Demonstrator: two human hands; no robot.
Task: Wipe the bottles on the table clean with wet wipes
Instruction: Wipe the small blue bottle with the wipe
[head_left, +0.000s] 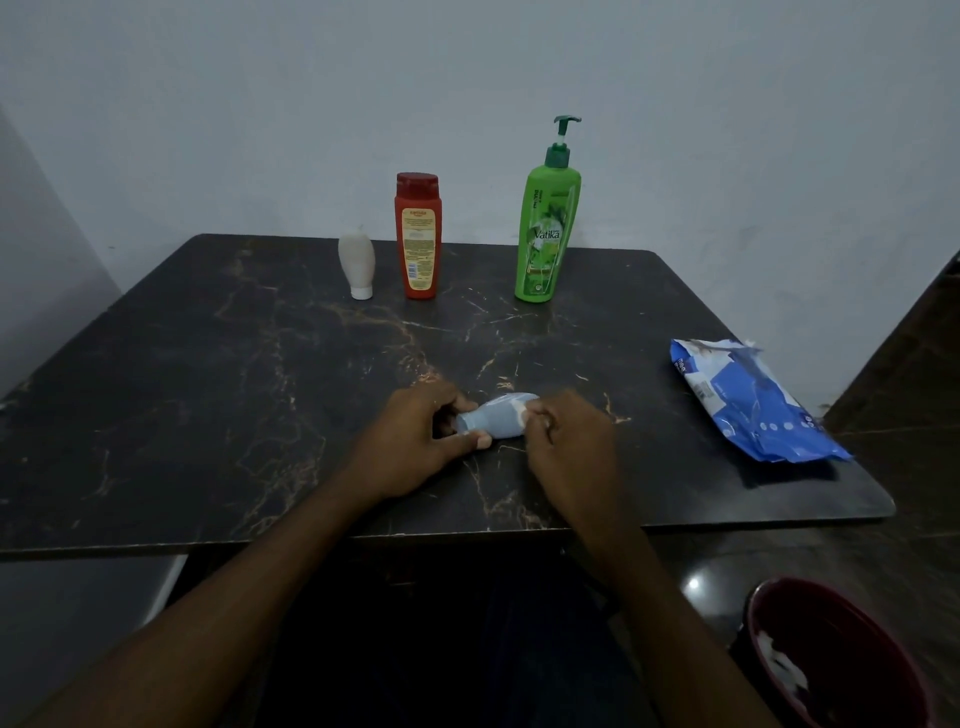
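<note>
A small pale blue bottle (493, 420) lies on its side near the front middle of the dark marble table (208, 389). My left hand (415, 431) grips its cap end with curled fingers. My right hand (569, 441) pinches a white wet wipe (519, 408) against the bottle's other end. At the back stand a small white bottle (357, 265) on its cap, a red bottle (418, 236) and a tall green pump bottle (545, 223).
A blue pack of wet wipes (753, 402) lies at the table's right edge. A dark red bin (831, 649) with white scraps inside sits on the floor at the lower right. A grey wall runs behind the table.
</note>
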